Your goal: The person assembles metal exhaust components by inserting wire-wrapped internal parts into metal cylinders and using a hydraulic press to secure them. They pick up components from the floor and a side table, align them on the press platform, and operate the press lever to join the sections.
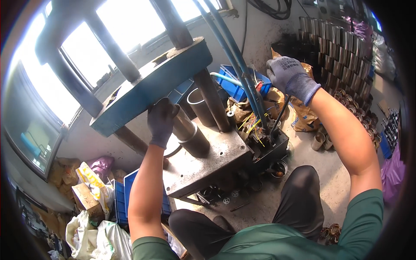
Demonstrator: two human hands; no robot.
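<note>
Bright daylight fills the windows (130, 24); a pale, smudged wall (263, 39) stands behind, and sunlit patches mark the grey floor (333, 175).

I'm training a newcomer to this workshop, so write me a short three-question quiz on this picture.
1. Multiple choice: which is nearer the shiny silver steel cylinder with a thicker, dark base, standing on the flat, grey metal table?
A) The person's left hand
B) The person's right hand

2. True or false: both of the person's hands are bare.

3. Fill in the blank with "above" or "below": the thick, blue-painted metal plate is ____ the flat table.

Key:
1. A.
2. False: the left hand and the right hand both wear grey gloves.
3. above.
</note>
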